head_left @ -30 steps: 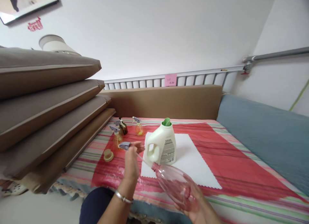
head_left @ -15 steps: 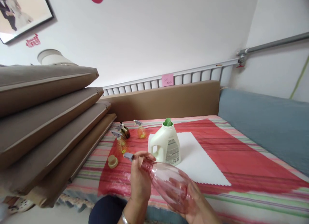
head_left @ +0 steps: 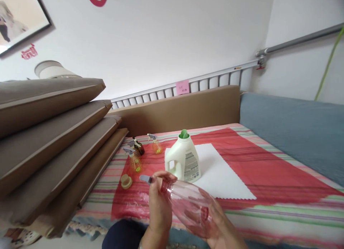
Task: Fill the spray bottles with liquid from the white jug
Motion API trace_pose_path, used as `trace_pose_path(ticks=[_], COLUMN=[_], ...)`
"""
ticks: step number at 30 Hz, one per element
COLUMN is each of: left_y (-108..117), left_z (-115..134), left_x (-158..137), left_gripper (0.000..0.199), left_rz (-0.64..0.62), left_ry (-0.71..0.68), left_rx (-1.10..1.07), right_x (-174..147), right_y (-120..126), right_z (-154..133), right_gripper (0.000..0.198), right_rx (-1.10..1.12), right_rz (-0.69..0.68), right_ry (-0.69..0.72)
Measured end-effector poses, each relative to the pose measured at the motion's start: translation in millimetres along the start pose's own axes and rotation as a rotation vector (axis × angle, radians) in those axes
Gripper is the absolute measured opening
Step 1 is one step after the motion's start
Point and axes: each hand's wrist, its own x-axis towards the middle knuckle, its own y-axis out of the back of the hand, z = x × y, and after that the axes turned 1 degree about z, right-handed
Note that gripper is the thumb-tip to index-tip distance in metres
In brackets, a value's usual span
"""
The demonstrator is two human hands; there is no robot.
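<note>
A clear pink spray bottle (head_left: 188,199) lies tilted in the air between my two hands, its neck up to the left. My left hand (head_left: 161,206) is closed around its spray head, and the grey nozzle (head_left: 145,178) pokes out past the fingers. Near the base, my right hand (head_left: 221,224) wraps the bottle's body. Just behind stands an upright white detergent jug (head_left: 177,154) with a green spout (head_left: 184,134) in its open mouth. A pale beige cap (head_left: 126,181) rests on the red sheet, left of my left hand.
Several small spray bottles stand at the back left, among them an orange one (head_left: 156,145) and a dark brown one (head_left: 139,148). A white scalloped mat (head_left: 225,181) lies on the red sheet (head_left: 247,159). Brown cushions (head_left: 53,134) are stacked at left; a blue-grey bolster (head_left: 295,127) borders the right.
The view has shifted slightly, with the wall and cushions sitting a little differently in frame. Both hands keep their hold on the pink bottle, in nearly the same pose.
</note>
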Motion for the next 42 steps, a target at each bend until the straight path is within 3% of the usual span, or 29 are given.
trace_pose_path(ticks=[5,9,12,14,17,22,25,28,31,34,37,40,42], left_y=[-2,0,4,4,1,-9,-12,-12,-12,-13,-13,-9,-5], left_z=[3,5,3,2,4,9,12,13,13,12,10,7,5], left_x=[-2,-3,-4,-4,-6,-10,-10,-6,-1,0,-1,0,3], left_gripper=[0.034,0.028,0.028,0.027,0.029,0.025,0.022,0.023,0.024,0.027,0.028,0.028,0.027], left_rz=[-0.027,-0.114,-0.168,-0.202,-0.258,-0.358,-0.343,-0.26,-0.222,-0.312,-0.385,-0.333,-0.271], left_ry=[-0.016,0.0,0.061,0.068,0.051,0.051,0.052,0.003,-0.007,0.069,0.103,0.076,0.05], left_rx=[0.013,0.016,0.004,0.009,0.008,-0.005,0.051,0.07,0.053,0.013,0.0,0.019,0.044], right_x=[-9,-26,-32,-31,-24,-25,-30,-29,-22,-16,-11,-7,-5], right_y=[-3,-9,-8,-6,-2,-1,4,14,23,22,17,15,20], right_z=[-6,-20,-29,-30,-24,-16,-16,-18,-19,-18,-13,-5,1], right_gripper=[0.108,0.09,0.081,0.077,0.07,0.064,0.059,0.052,0.065,0.054,0.065,0.065,0.065], right_rx=[-0.037,-0.217,-0.298,-0.322,-0.241,-0.103,0.001,0.064,0.059,0.041,0.034,0.072,0.099], right_rz=[0.036,0.071,0.046,0.013,-0.058,-0.171,-0.291,-0.362,-0.369,-0.374,-0.38,-0.368,-0.345], right_ry=[-0.008,-0.126,-0.143,-0.236,-0.412,-0.478,-0.474,-0.364,-0.329,-0.379,-0.462,-0.514,-0.459])
